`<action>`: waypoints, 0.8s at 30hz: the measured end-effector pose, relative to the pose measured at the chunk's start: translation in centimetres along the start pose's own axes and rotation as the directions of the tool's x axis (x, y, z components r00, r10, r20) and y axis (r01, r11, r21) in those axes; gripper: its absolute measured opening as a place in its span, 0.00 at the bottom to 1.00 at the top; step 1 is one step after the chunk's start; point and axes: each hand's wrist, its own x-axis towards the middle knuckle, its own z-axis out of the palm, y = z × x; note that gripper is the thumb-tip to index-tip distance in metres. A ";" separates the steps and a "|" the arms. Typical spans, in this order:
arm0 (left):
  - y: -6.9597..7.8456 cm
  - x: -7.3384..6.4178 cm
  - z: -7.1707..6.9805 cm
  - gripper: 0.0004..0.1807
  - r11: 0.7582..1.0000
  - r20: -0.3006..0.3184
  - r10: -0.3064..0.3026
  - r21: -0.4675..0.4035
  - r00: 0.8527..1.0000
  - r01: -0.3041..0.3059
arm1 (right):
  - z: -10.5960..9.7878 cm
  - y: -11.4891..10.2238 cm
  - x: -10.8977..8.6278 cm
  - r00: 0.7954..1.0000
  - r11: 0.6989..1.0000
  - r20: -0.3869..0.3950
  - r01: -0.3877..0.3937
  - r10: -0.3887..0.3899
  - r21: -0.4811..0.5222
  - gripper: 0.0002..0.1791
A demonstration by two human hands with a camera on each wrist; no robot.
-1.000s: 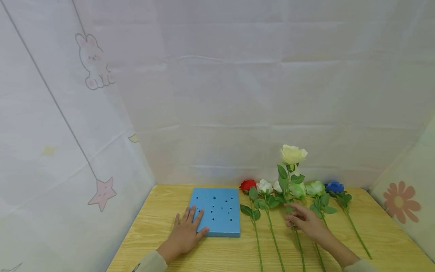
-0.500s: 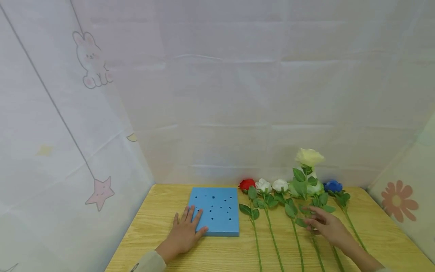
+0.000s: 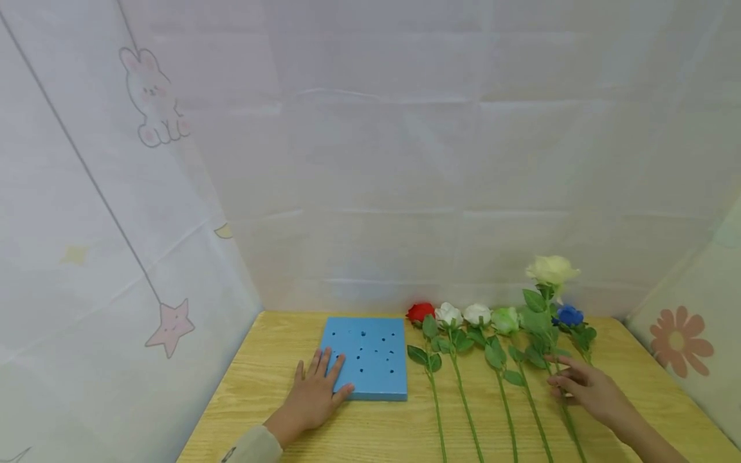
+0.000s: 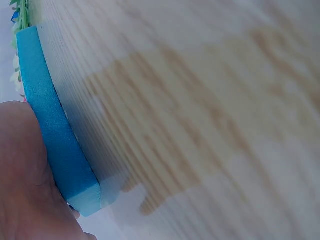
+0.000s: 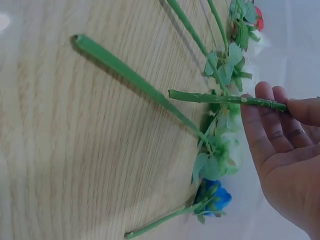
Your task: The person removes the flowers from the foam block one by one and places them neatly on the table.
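Note:
A pale yellow artificial rose (image 3: 552,270) stands upright in my right hand (image 3: 590,389), its bloom raised above the row of lying flowers. Thumb and fingers pinch its green stem (image 5: 210,98), whose cut lower end sticks out over the table in the right wrist view. My left hand (image 3: 312,399) lies with spread fingers on the front left corner of a blue foam block (image 3: 376,384) dotted with small holes. From the left wrist, the block's side (image 4: 55,120) shows beside the heel of the hand.
Right of the block lie a red rose (image 3: 420,312), two white roses (image 3: 449,316), a light green rose (image 3: 505,320) and a blue rose (image 3: 570,315), stems toward the front. Another green rose is mostly hidden behind the held one. A pale cloth wall (image 3: 370,193) borders the wooden table (image 3: 260,360).
My right hand has moved right along the row with the pale yellow rose, from over the green roses to near the blue one. The left hand stays on the block.

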 end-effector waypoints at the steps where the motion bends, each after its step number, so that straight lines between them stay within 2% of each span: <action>1: 0.0 0.0 0.0 0.42 1.000 0.000 0.000 0.000 1.000 0.000 | -0.2 0.0 -0.1 1.000 1.000 0.012 -0.006 0.006 0.010 0.40; 9: -0.1 0.0 0.1 0.43 1.000 -0.003 0.007 -0.018 1.000 -0.007 | -2.0 1.2 -0.8 0.998 0.999 0.056 -0.030 0.029 0.030 0.39; 17: 0.1 -0.3 -0.4 0.41 0.999 -0.025 0.030 -0.034 0.999 -0.031 | -4.2 2.7 -1.4 0.997 0.997 -0.002 -0.074 0.074 -0.027 0.41; 24: 0.4 -0.4 -0.8 0.41 0.999 -0.023 0.025 -0.030 0.999 -0.025 | -6.3 3.6 -2.0 0.991 0.989 -0.015 -0.137 0.136 -0.052 0.43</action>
